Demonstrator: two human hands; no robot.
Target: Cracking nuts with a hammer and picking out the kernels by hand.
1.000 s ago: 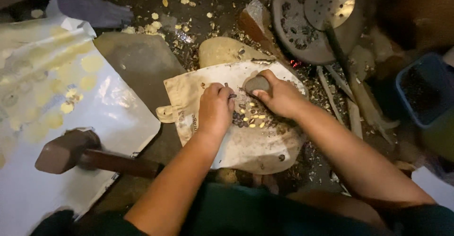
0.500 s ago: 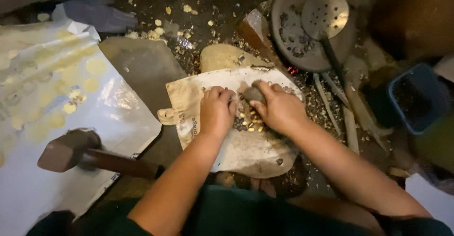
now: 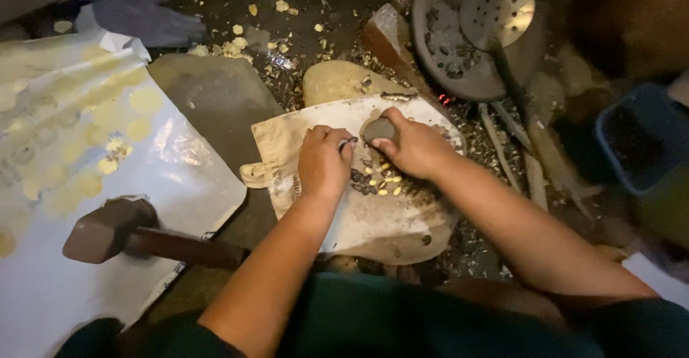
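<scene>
Since half a second ago the right hand (image 3: 416, 146) has drawn a little toward the left hand (image 3: 323, 164), and the grey stone (image 3: 379, 129) now sits nearer the left fingertips, close over the heap of kernels (image 3: 377, 180). The right hand is closed around that stone, a smooth, rounded, dull grey lump that shows between thumb and fingers. The left hand lies palm down with its fingers curled on the cloth sack (image 3: 373, 214); whether it pinches anything under the fingertips cannot be told.

The kernels are small, oval, some dark brown and some pale yellow, bunched between the two hands on the sack. The sack is coarse, cream-coloured and stained, spread flat with a rolled corner at its left edge, and it covers a broad, rounded slab.

To the left a heavy mallet (image 3: 108, 230) with a blocky brown head and a dark wooden handle rests on a glossy white plastic sheet (image 3: 179, 178), which carries pale yellow round pieces. Above the sack a round, perforated metal skimmer (image 3: 497, 10) lies over a dark pan (image 3: 445, 56). Pale shell fragments litter the dark ground (image 3: 301, 20).
</scene>
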